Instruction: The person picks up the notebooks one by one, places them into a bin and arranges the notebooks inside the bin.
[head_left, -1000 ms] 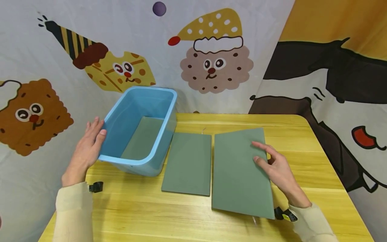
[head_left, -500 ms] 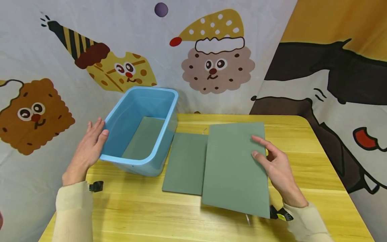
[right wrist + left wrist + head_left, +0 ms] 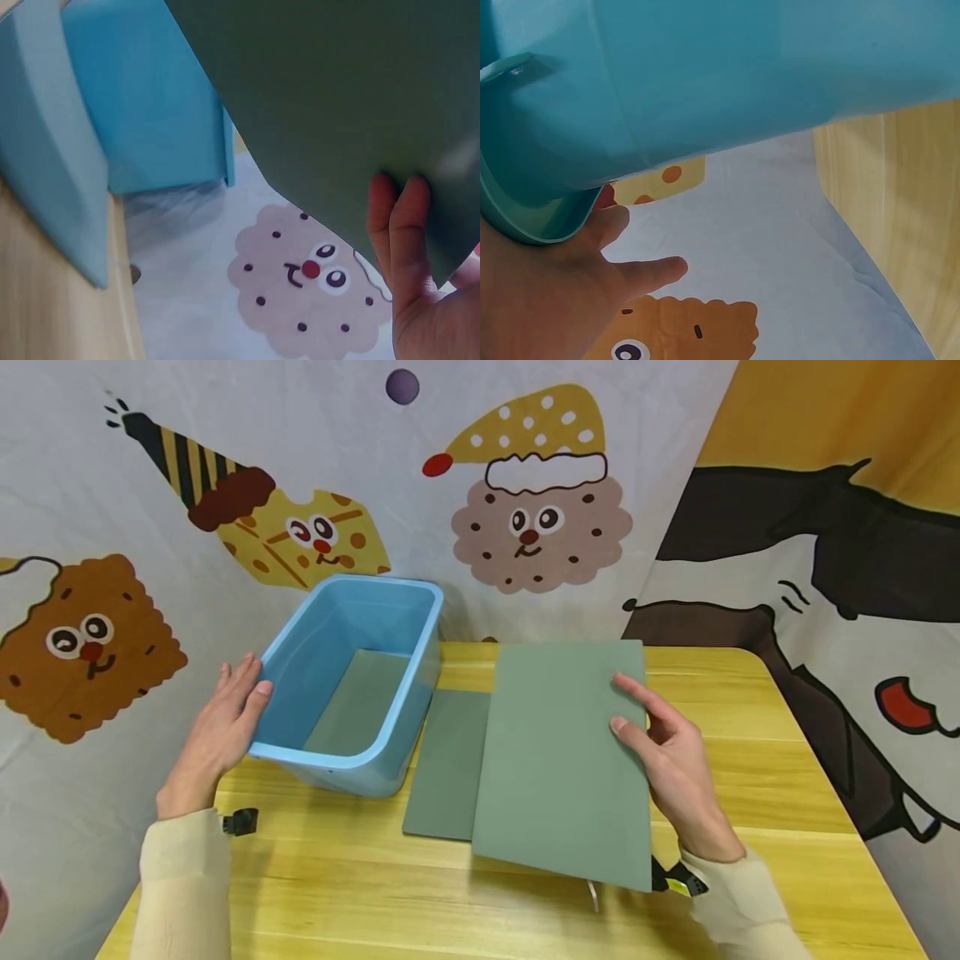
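Observation:
In the head view my right hand (image 3: 678,768) grips the right edge of a large green notebook (image 3: 558,760), thumb and index finger on top. The right wrist view shows other fingers (image 3: 409,225) against its dark underside. A thin ribbon (image 3: 593,895) hangs below its near edge. The notebook is tilted above the table and partly covers a second green notebook (image 3: 446,768) lying there. To the left, a blue plastic bin (image 3: 348,762) has a green notebook (image 3: 360,702) flat on its bottom. My left hand (image 3: 217,731) touches the bin's left rim, fingers extended.
Everything stands on a yellow wood-grain table (image 3: 360,885). Behind it hangs a white cloth (image 3: 420,527) printed with cartoon biscuits and cheese. The bin sits near the table's back left, close to the cloth.
The large notebook, in my right hand, has moved left and away from me, rising a little and covering more of the notebook beneath. My left hand has stayed at the bin.

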Action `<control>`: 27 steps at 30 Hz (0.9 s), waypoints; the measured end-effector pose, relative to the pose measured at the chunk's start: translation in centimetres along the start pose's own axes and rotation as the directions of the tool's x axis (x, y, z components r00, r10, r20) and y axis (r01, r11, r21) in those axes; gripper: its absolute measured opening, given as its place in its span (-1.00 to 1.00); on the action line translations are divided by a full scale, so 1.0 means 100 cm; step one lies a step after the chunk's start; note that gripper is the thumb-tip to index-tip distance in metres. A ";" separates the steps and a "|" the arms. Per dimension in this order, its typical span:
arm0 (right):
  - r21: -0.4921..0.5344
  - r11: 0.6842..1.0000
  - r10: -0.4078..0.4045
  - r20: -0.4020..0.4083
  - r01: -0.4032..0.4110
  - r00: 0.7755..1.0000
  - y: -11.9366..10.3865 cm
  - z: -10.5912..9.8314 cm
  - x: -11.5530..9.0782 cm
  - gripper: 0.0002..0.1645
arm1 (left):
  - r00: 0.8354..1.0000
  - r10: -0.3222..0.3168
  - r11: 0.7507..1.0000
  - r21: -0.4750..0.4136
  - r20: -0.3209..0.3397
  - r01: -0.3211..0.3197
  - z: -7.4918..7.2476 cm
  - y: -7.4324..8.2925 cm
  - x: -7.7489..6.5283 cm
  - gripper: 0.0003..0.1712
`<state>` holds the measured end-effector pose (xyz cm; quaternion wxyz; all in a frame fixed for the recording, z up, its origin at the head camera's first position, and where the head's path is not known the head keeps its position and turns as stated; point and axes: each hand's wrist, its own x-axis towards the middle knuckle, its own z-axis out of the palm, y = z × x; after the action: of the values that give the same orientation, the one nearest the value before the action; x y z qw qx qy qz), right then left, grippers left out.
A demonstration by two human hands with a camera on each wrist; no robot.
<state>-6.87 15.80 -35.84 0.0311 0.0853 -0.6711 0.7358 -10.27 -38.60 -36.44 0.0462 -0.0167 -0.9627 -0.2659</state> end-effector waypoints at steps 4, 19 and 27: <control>0.038 0.999 -0.015 -0.004 0.015 1.000 -0.006 0.009 0.003 -0.38 | 1.000 -0.007 1.000 -0.002 0.000 0.007 -0.001 0.001 0.000 -0.19; 0.114 0.989 -0.094 0.015 0.092 0.995 -0.027 0.052 0.023 -0.37 | 1.000 -0.018 1.000 -0.009 -0.004 0.018 0.000 0.002 0.000 -0.18; 0.188 0.976 -0.117 0.010 0.113 0.993 -0.040 0.079 0.038 -0.36 | 1.000 -0.018 1.000 -0.014 -0.008 0.018 -0.001 0.000 0.001 -0.17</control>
<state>-9.33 8.05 -30.58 0.0584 0.1344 -0.5932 0.7916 -10.35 -38.62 -36.37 0.0478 -0.0074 -0.9607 -0.2733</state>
